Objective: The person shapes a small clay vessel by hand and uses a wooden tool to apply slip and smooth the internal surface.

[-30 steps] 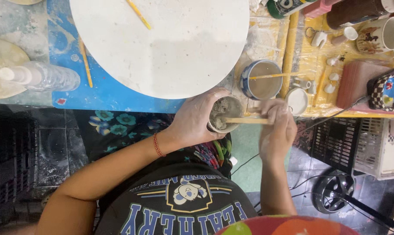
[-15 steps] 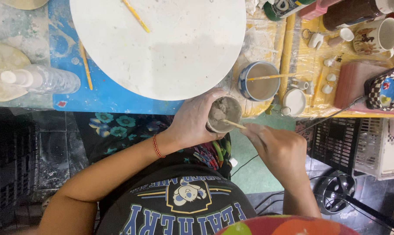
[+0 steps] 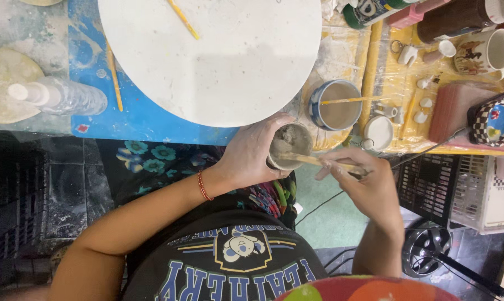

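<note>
Cup [image 3: 290, 146]: left hand [image 3: 251, 156] wraps it, fingers clamped round; near wall hidden.
Stick [image 3: 319, 161]: right hand [image 3: 369, 181] fingers pinched on it; tip buried in grey paste.

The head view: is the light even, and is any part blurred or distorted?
In the head view, light is bright and even on the white round board; the floor at left is dark. The left hand, small cup and right hand look sharp. Edges bend slightly, wide-angle.

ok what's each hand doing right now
left hand: closed around a small cup of grey paste
right hand: closed on a wooden stick, its tip in the cup
</note>
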